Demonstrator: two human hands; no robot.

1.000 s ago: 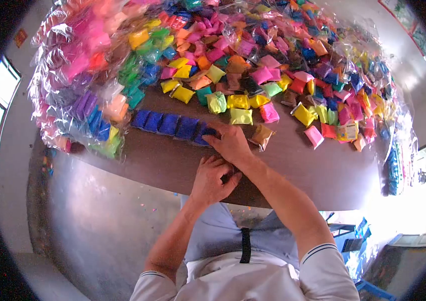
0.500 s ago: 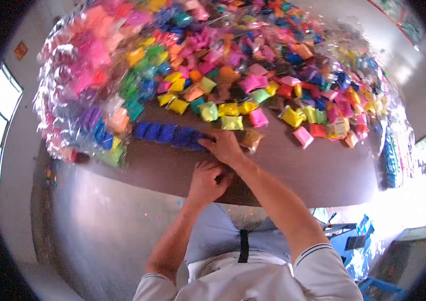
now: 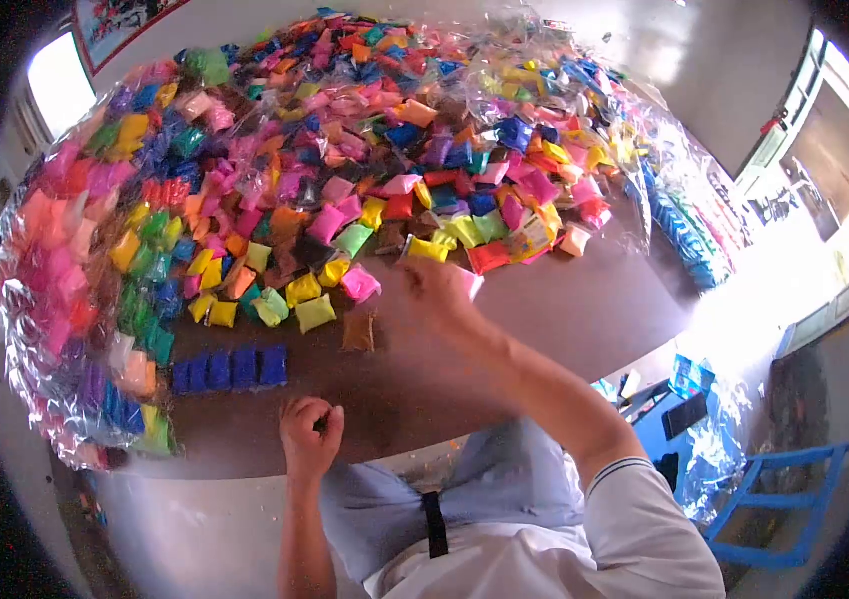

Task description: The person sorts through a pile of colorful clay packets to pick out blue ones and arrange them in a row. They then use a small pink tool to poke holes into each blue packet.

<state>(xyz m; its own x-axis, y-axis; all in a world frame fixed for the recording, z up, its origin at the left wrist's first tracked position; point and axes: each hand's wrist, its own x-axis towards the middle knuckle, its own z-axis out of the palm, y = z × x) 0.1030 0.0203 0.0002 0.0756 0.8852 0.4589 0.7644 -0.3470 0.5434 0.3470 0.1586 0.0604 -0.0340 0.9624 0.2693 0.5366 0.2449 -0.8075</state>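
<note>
My left hand point(image 3: 310, 435) is curled into a loose fist at the table's front edge, with a dark hollow between thumb and fingers and nothing showing in it. Just beyond it lies a row of dark blue packets point(image 3: 232, 370), side by side. My right hand point(image 3: 434, 292) is stretched out over the table at the near edge of the heap, its fingers smeared by motion. Close to its fingertips is a yellow packet point(image 3: 427, 248), and a pale pink packet point(image 3: 470, 284) shows partly behind the hand. A brown packet point(image 3: 358, 332) lies to its left.
A big heap of small colourful packets point(image 3: 334, 150) covers the back and left of the brown table point(image 3: 584, 309). Clear plastic bags point(image 3: 30, 369) line its left side. A long blue plastic bundle point(image 3: 679, 230) lies at the right edge. On the floor at right stands a blue frame point(image 3: 779, 499).
My right hand has left the blue row and moved right to the heap's edge. My left hand has drawn away from it, leftwards. The head view has turned right.
</note>
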